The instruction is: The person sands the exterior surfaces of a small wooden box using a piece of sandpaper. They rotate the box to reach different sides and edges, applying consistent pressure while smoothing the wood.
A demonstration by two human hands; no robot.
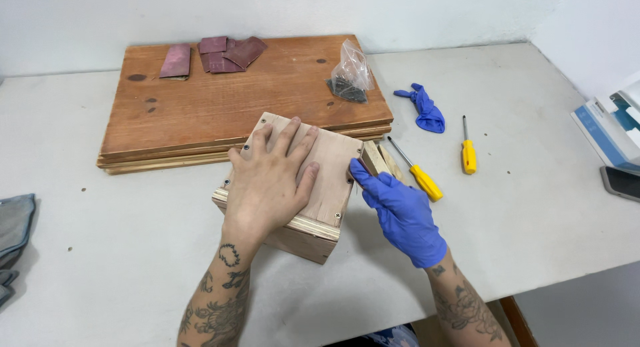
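Here the bare left hand lies flat and open on top of the small wooden box, pressing it down, gripping nothing. The right hand, in a blue glove, is closed around a small wood block at the box's right edge. Just past it lies a yellow screwdriver. A clear bag holds dark screws.

Pale plywood box; reddish-brown boards with dark knots; maroon sandpaper sheets; two yellow-handled screwdrivers; a blue glove on the right hand, another crumpled blue glove on the off-white tabletop; dark tattoos on both forearms.
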